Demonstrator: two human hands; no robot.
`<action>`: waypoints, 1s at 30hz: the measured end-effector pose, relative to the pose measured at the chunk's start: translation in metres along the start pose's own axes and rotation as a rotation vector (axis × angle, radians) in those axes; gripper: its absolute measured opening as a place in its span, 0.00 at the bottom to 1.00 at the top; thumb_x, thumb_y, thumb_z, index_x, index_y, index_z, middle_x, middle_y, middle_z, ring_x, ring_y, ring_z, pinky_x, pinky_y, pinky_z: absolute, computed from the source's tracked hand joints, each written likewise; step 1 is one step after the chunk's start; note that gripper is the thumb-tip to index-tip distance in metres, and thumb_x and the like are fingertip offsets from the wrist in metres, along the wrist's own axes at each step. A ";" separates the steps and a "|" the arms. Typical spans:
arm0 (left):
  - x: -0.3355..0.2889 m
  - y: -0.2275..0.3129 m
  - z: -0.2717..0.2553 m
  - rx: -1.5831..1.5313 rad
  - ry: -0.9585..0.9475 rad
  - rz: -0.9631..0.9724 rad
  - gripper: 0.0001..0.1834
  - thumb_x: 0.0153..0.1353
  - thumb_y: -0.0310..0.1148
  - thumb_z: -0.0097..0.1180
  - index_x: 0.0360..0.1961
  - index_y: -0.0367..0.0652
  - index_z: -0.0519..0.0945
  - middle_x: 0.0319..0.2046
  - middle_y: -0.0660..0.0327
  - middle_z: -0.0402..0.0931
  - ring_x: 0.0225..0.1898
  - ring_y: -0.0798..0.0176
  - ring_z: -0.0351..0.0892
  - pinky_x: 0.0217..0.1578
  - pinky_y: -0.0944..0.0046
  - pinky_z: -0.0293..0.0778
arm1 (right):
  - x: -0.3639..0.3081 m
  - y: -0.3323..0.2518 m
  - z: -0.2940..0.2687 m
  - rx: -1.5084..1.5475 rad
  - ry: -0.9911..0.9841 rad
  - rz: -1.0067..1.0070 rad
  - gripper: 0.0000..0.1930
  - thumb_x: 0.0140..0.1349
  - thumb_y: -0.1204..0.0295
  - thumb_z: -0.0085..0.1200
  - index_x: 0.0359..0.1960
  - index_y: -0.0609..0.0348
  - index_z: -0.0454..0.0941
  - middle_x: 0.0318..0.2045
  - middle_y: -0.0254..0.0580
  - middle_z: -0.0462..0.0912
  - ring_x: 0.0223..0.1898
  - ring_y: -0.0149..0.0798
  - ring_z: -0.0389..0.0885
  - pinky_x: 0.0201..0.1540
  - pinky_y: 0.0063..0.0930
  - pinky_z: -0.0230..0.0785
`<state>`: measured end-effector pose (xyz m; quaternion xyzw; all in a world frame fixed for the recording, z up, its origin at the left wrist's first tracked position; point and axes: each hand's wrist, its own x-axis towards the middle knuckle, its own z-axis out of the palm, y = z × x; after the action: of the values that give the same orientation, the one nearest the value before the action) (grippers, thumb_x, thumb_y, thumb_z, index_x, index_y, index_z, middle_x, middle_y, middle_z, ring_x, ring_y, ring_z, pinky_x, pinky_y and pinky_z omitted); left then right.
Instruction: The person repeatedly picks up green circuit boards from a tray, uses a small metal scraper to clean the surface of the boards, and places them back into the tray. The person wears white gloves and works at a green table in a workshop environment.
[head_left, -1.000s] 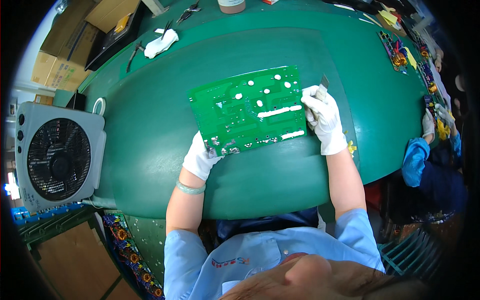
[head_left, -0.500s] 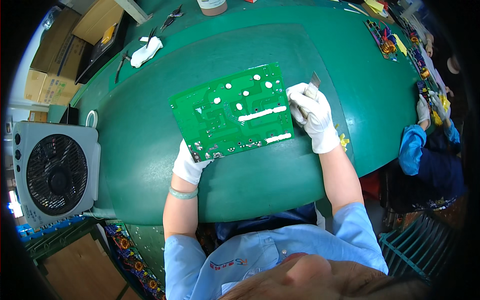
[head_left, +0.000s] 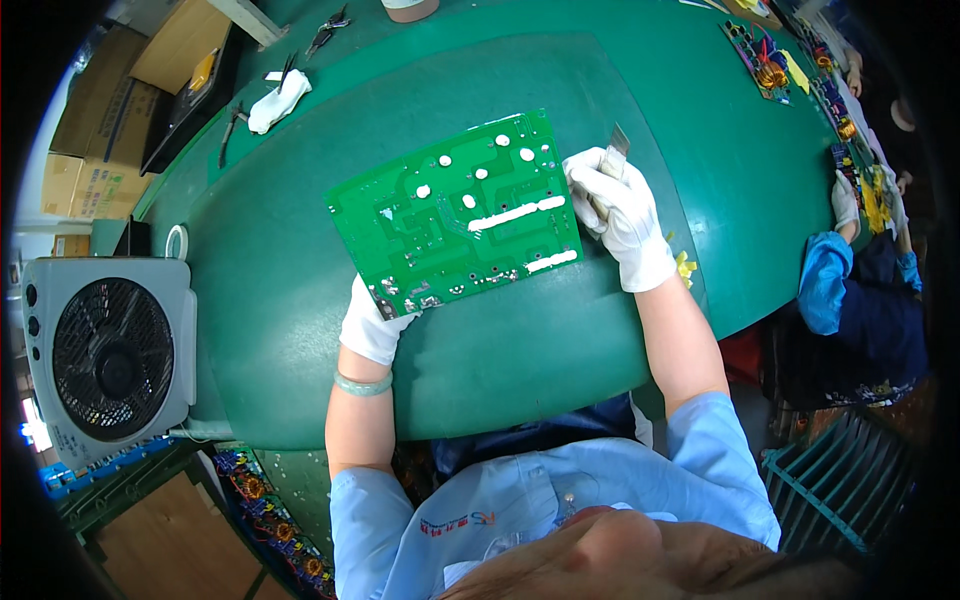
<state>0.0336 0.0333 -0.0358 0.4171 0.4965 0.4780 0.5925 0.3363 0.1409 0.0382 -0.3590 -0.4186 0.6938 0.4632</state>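
A green circuit board [head_left: 420,235] is held tilted above the table, its underside with white round patches and two white strips facing up. My left hand [head_left: 372,325], in a white glove, grips it at the lower left corner; most of those fingers are hidden beneath the board. Beside the right edge is my right hand [head_left: 625,220], also gloved, closed around a slim tool with a flat grey, blade-like tip [head_left: 617,142] pointing up and away. Its fingertips are at the board's edge; whether they touch it I cannot tell.
The green-topped table [head_left: 500,375] has a grey box fan [head_left: 112,350] at its left. A white cloth [head_left: 280,102], pliers [head_left: 327,32] and a container [head_left: 408,9] lie farther back. Populated boards [head_left: 760,65] line the right side, where a co-worker's gloved hand [head_left: 845,203] shows. Yellow scraps [head_left: 685,268] lie nearby.
The board and both hands appear slightly higher and farther left, along with the whole view. My grip on the board and the tool looks the same.
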 end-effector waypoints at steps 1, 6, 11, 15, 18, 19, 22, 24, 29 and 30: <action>-0.002 0.018 0.012 0.169 -0.007 -0.007 0.17 0.73 0.32 0.36 0.57 0.38 0.71 0.53 0.52 0.75 0.51 0.53 0.78 0.49 0.50 0.78 | 0.000 0.001 -0.001 -0.006 0.001 0.001 0.11 0.62 0.64 0.58 0.34 0.60 0.80 0.20 0.32 0.76 0.15 0.21 0.62 0.17 0.19 0.47; -0.003 0.013 0.007 0.315 0.066 0.005 0.17 0.73 0.33 0.36 0.57 0.38 0.71 0.53 0.53 0.76 0.51 0.52 0.78 0.47 0.50 0.79 | 0.001 -0.001 -0.001 -0.016 0.009 0.010 0.11 0.61 0.64 0.58 0.35 0.60 0.80 0.22 0.32 0.76 0.15 0.21 0.62 0.18 0.18 0.47; -0.001 0.016 0.009 -0.197 0.065 -0.083 0.18 0.73 0.34 0.38 0.57 0.38 0.71 0.52 0.52 0.76 0.50 0.52 0.79 0.46 0.49 0.80 | 0.003 0.003 -0.002 -0.008 -0.006 -0.010 0.12 0.61 0.64 0.58 0.36 0.61 0.80 0.20 0.31 0.75 0.15 0.21 0.62 0.18 0.18 0.47; -0.006 0.030 0.022 0.079 0.018 0.019 0.18 0.65 0.29 0.47 0.55 0.37 0.72 0.50 0.53 0.78 0.47 0.54 0.80 0.45 0.52 0.80 | 0.003 0.003 -0.003 -0.046 0.007 -0.008 0.12 0.61 0.63 0.58 0.36 0.61 0.80 0.16 0.30 0.71 0.15 0.21 0.61 0.17 0.18 0.46; -0.009 0.032 0.028 -0.489 0.023 -0.002 0.29 0.47 0.16 0.67 0.53 0.36 0.72 0.46 0.56 0.81 0.44 0.60 0.83 0.44 0.61 0.81 | 0.003 0.004 -0.003 -0.042 0.006 -0.019 0.11 0.61 0.65 0.58 0.37 0.60 0.80 0.17 0.30 0.71 0.15 0.21 0.60 0.18 0.19 0.45; -0.010 0.036 0.030 -0.512 0.011 -0.002 0.30 0.46 0.16 0.68 0.53 0.36 0.72 0.46 0.56 0.82 0.44 0.60 0.83 0.44 0.61 0.81 | 0.003 0.003 -0.002 -0.046 0.004 -0.023 0.11 0.61 0.65 0.58 0.38 0.60 0.80 0.17 0.29 0.71 0.15 0.21 0.60 0.18 0.19 0.45; -0.012 0.044 0.036 -0.584 -0.004 -0.001 0.30 0.44 0.16 0.69 0.51 0.36 0.73 0.44 0.57 0.82 0.44 0.60 0.83 0.43 0.62 0.80 | 0.003 0.004 -0.001 -0.046 0.013 -0.010 0.11 0.61 0.66 0.59 0.38 0.60 0.80 0.17 0.29 0.71 0.15 0.20 0.60 0.18 0.19 0.45; -0.013 0.047 0.038 -0.607 0.002 0.009 0.30 0.44 0.16 0.69 0.51 0.35 0.73 0.44 0.57 0.82 0.43 0.61 0.83 0.42 0.63 0.80 | 0.003 0.004 -0.001 -0.052 0.018 -0.001 0.11 0.61 0.66 0.59 0.39 0.60 0.80 0.17 0.28 0.71 0.16 0.20 0.60 0.18 0.19 0.45; -0.009 0.036 0.028 -0.608 0.023 -0.057 0.30 0.44 0.15 0.69 0.51 0.35 0.73 0.43 0.57 0.82 0.42 0.61 0.83 0.41 0.63 0.81 | 0.003 0.004 -0.002 -0.074 0.023 -0.008 0.11 0.61 0.66 0.59 0.39 0.61 0.80 0.18 0.28 0.71 0.16 0.20 0.61 0.18 0.18 0.45; -0.009 0.037 0.029 -0.606 0.027 -0.069 0.30 0.44 0.14 0.68 0.51 0.35 0.73 0.44 0.57 0.82 0.42 0.61 0.83 0.41 0.62 0.81 | 0.002 0.002 -0.001 -0.081 0.026 -0.006 0.11 0.61 0.66 0.59 0.39 0.61 0.80 0.18 0.28 0.71 0.16 0.20 0.61 0.18 0.18 0.45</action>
<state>0.0558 0.0314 0.0058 0.1979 0.3530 0.5892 0.6993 0.3358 0.1429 0.0354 -0.3851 -0.4412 0.6704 0.4556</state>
